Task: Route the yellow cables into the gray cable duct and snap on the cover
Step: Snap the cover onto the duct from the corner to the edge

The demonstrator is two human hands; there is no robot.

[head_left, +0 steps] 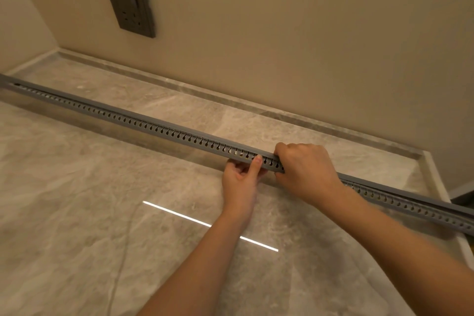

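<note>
glossy marble floor (77,187) beneath a beige wall (282,33) with a dark socket (129,7). gray duct (154,127) lies diagonally across the floor, cover (115,110) seated on top. left hand (239,182) pinches the duct's near side, thumb up; right hand (307,169) clamps over its top. yellow cables hidden.
</note>
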